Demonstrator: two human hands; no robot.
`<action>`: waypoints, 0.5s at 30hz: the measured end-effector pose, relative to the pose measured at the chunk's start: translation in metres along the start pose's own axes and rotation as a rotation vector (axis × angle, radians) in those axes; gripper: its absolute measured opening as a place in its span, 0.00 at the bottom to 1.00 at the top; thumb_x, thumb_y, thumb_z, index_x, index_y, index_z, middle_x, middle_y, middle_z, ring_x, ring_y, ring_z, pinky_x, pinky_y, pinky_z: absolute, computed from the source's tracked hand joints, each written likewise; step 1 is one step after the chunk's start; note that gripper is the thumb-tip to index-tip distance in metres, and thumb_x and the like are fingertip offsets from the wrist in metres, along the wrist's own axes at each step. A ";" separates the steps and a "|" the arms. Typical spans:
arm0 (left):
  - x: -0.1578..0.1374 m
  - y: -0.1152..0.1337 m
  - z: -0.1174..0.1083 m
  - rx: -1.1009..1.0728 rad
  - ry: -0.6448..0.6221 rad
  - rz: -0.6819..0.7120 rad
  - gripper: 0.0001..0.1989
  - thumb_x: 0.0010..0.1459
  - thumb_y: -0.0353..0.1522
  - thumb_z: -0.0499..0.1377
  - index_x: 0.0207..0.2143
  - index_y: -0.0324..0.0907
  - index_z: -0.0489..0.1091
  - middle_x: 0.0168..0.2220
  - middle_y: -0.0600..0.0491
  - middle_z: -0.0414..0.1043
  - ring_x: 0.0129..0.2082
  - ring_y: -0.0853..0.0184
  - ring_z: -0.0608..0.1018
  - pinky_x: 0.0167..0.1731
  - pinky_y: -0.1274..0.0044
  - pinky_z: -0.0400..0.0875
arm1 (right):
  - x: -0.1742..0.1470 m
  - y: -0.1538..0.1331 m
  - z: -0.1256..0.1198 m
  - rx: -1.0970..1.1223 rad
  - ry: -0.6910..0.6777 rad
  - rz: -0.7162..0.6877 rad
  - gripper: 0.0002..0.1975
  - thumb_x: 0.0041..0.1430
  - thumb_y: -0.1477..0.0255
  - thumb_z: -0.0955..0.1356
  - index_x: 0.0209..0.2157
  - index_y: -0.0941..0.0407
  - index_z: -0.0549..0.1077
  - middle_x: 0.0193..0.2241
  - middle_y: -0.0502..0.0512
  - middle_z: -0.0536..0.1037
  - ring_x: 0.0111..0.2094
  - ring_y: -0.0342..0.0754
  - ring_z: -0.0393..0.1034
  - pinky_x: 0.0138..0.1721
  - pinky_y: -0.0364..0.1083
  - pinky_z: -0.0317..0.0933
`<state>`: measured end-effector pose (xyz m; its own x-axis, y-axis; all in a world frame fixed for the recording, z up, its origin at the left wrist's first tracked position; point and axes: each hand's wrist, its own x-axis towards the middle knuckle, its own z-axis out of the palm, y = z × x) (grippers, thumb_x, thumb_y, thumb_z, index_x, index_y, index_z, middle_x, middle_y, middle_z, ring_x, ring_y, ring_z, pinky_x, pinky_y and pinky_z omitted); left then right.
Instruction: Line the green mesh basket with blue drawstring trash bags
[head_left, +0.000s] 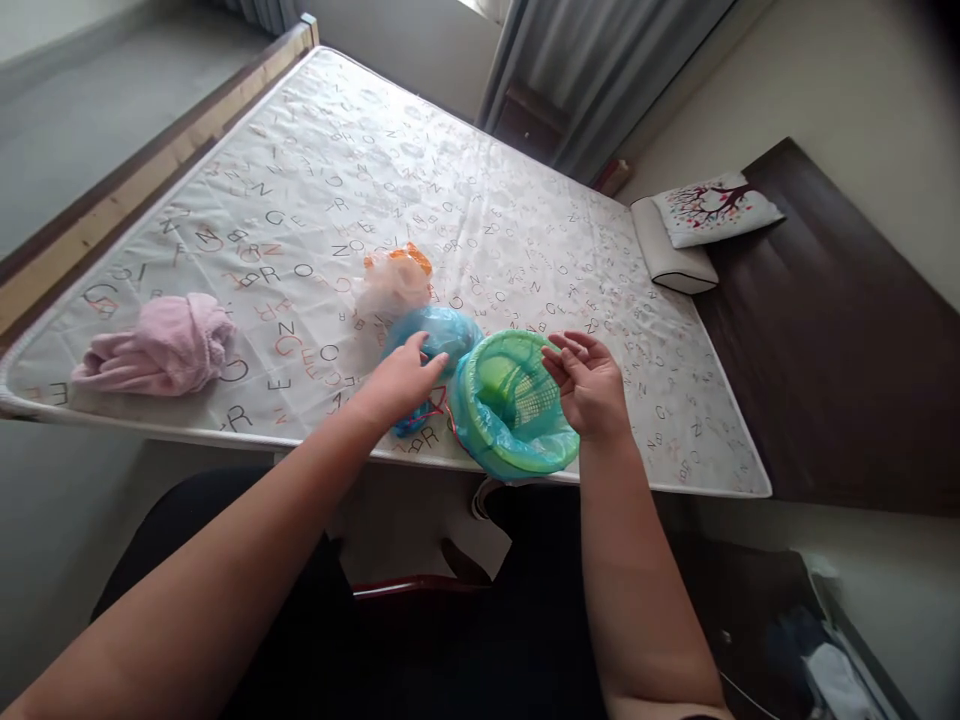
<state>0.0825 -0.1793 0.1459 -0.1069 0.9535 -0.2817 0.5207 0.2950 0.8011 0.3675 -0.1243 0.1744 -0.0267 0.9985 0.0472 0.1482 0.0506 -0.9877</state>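
- Letter-print mattress point(517, 265); pink plush cloth point(161, 345) at 9 o'clock from green basket point(517, 458).
- Left hand point(401, 380): grip parted, over blue plastic bag point(450, 328).
- Right hand point(592, 388): grip half-curled, hold unclear.

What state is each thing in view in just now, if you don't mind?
Green basket: open-topped, lined with a bag
Liner bag: spread inside, edge folded over the rim
Blue plastic: crumpled, beside the basket
Clear-and-orange plastic: crumpled
Pink cloth: bundled
Grey curtain: hanging
Left hand: open, at the blue plastic
Right hand: fingers partly curled, by the basket's rim
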 end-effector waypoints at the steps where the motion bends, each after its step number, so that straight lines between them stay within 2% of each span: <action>1: 0.003 -0.004 -0.008 0.008 0.027 0.007 0.32 0.74 0.43 0.55 0.73 0.35 0.62 0.61 0.37 0.77 0.57 0.50 0.80 0.61 0.63 0.71 | -0.002 0.007 0.000 0.030 0.007 0.014 0.22 0.57 0.57 0.77 0.49 0.46 0.72 0.53 0.52 0.80 0.50 0.48 0.82 0.56 0.53 0.78; 4: 0.015 -0.018 -0.029 0.057 0.101 0.011 0.30 0.76 0.41 0.52 0.71 0.29 0.62 0.62 0.34 0.75 0.57 0.51 0.79 0.62 0.62 0.70 | -0.002 0.017 -0.002 0.073 0.022 0.016 0.25 0.50 0.61 0.81 0.49 0.46 0.74 0.51 0.51 0.81 0.42 0.46 0.82 0.49 0.49 0.78; 6: 0.026 -0.028 -0.033 0.104 0.136 -0.046 0.33 0.77 0.42 0.53 0.73 0.29 0.57 0.65 0.32 0.71 0.61 0.50 0.76 0.64 0.61 0.68 | 0.001 0.016 -0.005 0.021 0.025 0.009 0.21 0.56 0.58 0.78 0.48 0.48 0.76 0.46 0.52 0.83 0.34 0.45 0.80 0.41 0.49 0.77; 8: 0.036 -0.038 -0.026 0.160 0.165 -0.129 0.39 0.75 0.45 0.56 0.76 0.29 0.49 0.70 0.28 0.64 0.67 0.48 0.72 0.66 0.61 0.66 | 0.004 0.013 -0.009 -0.145 0.057 -0.033 0.16 0.66 0.54 0.72 0.47 0.50 0.78 0.43 0.54 0.84 0.34 0.49 0.81 0.39 0.51 0.76; 9: 0.039 -0.042 -0.019 0.186 0.180 -0.180 0.43 0.74 0.45 0.59 0.76 0.27 0.46 0.72 0.26 0.61 0.69 0.46 0.70 0.66 0.62 0.66 | 0.006 0.012 -0.012 -0.266 0.086 -0.086 0.15 0.68 0.55 0.69 0.45 0.51 0.79 0.42 0.55 0.84 0.38 0.52 0.82 0.42 0.53 0.76; 10: 0.042 -0.045 -0.011 0.211 0.186 -0.227 0.46 0.71 0.44 0.63 0.75 0.24 0.47 0.71 0.23 0.61 0.68 0.45 0.71 0.64 0.62 0.68 | 0.007 0.012 -0.016 -0.395 0.114 -0.161 0.15 0.70 0.57 0.67 0.44 0.51 0.80 0.43 0.57 0.85 0.43 0.54 0.82 0.47 0.56 0.76; 11: 0.042 -0.048 -0.003 0.233 0.192 -0.251 0.45 0.69 0.43 0.65 0.74 0.25 0.50 0.69 0.24 0.64 0.67 0.47 0.73 0.63 0.66 0.70 | 0.008 0.014 -0.021 -0.512 0.137 -0.250 0.14 0.70 0.59 0.67 0.43 0.51 0.81 0.44 0.58 0.85 0.47 0.57 0.82 0.53 0.58 0.75; 13: 0.040 -0.050 0.010 0.252 0.167 -0.236 0.38 0.70 0.38 0.65 0.72 0.25 0.57 0.62 0.31 0.74 0.60 0.52 0.79 0.58 0.71 0.73 | 0.009 0.025 -0.031 -0.673 0.174 -0.399 0.13 0.69 0.64 0.65 0.42 0.52 0.81 0.48 0.61 0.84 0.55 0.60 0.79 0.63 0.62 0.70; 15: 0.034 -0.043 0.016 0.276 0.157 -0.163 0.28 0.69 0.33 0.64 0.66 0.26 0.66 0.52 0.39 0.80 0.51 0.56 0.83 0.52 0.72 0.76 | 0.010 0.042 -0.039 -0.759 0.235 -0.434 0.13 0.68 0.66 0.65 0.43 0.54 0.82 0.54 0.65 0.82 0.62 0.63 0.74 0.70 0.65 0.63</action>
<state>0.0702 -0.1609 0.0935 -0.3257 0.8991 -0.2924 0.6927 0.4374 0.5735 0.4124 -0.1113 0.1397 -0.0418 0.8629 0.5037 0.7868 0.3391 -0.5157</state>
